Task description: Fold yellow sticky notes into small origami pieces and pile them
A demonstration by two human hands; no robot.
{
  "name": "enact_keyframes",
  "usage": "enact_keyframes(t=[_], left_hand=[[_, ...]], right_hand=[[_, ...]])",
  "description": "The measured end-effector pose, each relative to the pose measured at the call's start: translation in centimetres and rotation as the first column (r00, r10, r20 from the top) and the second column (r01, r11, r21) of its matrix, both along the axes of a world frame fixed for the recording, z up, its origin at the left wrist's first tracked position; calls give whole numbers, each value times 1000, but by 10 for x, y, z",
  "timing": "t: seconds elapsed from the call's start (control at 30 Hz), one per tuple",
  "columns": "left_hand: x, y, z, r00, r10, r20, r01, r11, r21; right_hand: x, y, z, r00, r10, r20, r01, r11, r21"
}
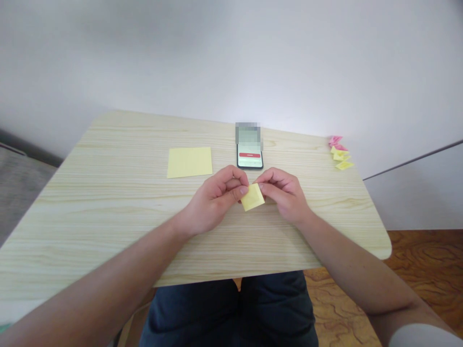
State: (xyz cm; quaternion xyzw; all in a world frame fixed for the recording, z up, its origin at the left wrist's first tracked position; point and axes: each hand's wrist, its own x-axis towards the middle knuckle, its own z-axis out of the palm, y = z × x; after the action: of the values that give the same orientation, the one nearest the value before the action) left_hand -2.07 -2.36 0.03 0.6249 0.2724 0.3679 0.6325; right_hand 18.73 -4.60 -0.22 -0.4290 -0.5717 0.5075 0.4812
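Note:
Between my two hands is a small folded piece of yellow paper, tilted a little above the table. My left hand pinches its left upper edge with thumb and index finger. At its right upper corner, the thumb and fingers of my right hand are closed on the paper. Some fingertips are hidden behind it. A flat yellow sheet of paper lies on the table to the left, beyond my left hand. Just past the hands, a phone lies face up with its screen lit.
Along the right back edge of the pale wooden table sit a pink folded paper piece and yellow folded paper pieces. A white wall stands behind the table. My legs are under its front edge.

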Motion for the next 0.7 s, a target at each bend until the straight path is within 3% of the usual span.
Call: enact_keyframes(t=[0.2,0.43,0.7], left_hand=[[-1,-4,-1,993,75,-88,-65,992,108],[0,-9,0,951,217,-221,-143,941,307],[-2,-11,1,929,230,-291,-119,928,354]], right_hand=[[1,3,3,997,-3,76,3,1000,5],[0,1,5,995,-22,92,22,1000,0],[-1,0,2,989,-49,138,40,997,67]])
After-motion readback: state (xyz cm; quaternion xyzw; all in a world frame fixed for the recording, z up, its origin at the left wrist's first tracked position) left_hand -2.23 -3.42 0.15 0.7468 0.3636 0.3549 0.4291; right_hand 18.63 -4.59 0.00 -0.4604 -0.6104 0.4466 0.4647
